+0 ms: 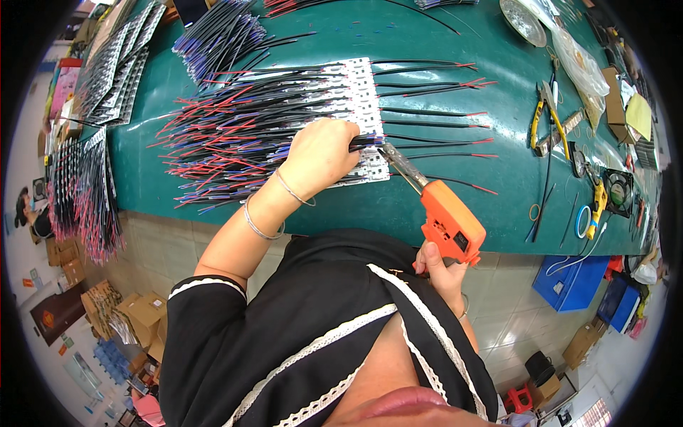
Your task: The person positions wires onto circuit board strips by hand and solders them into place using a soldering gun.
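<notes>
My right hand (pixel 442 274) is wrapped round the handle of an orange soldering gun (pixel 454 222). The gun's metal tip touches or nearly touches the right part of a white circuit board panel (pixel 365 96) lying on the table. Just left of the tip, my left hand (pixel 324 151) is closed on black wires, whose blue-marked ends point at the board. Many black wires with red and blue ends (pixel 220 135) spread leftward over the panel. Several single black wires (pixel 434 123) with red tips stick out from its right edge. My left fingertips are partly hidden.
The green table (pixel 284 213) carries a wire bundle (pixel 220 39) and stacked panels (pixel 117 71) at the back left. Wired panels (pixel 89 188) hang over its left edge. Pliers (pixel 551 114), a small fan (pixel 617 191) and a plastic bag (pixel 580 64) lie right. A blue bin (pixel 569 283) stands below.
</notes>
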### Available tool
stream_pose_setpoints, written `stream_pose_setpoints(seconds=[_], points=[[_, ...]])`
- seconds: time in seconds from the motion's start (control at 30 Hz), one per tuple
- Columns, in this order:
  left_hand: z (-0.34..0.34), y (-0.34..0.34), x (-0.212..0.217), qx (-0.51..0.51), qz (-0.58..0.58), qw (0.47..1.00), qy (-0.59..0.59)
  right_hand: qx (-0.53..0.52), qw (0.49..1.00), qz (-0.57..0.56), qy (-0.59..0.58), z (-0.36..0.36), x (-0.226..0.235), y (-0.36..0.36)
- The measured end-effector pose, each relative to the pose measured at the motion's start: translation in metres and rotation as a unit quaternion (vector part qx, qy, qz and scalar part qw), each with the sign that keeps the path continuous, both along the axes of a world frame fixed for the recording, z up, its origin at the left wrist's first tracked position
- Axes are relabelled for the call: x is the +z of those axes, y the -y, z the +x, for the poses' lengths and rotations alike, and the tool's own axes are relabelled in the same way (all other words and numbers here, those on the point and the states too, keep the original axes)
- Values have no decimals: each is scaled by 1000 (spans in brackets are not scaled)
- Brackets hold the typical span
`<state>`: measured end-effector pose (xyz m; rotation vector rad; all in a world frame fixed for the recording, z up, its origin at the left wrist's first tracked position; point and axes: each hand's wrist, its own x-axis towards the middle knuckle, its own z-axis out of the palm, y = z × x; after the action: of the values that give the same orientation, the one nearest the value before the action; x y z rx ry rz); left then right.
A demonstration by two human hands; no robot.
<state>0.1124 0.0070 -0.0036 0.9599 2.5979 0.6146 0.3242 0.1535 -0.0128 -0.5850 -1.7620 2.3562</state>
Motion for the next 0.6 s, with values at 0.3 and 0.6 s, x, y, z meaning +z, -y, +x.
stream_pose_setpoints(seconds=[0.3,0.6], points=[[0,2,-4,12,50,998,30,13,999,-15,34,1,-4,3],[1,-1,-6,4,28,999,17,16,999,10,46,-6,-1,6]])
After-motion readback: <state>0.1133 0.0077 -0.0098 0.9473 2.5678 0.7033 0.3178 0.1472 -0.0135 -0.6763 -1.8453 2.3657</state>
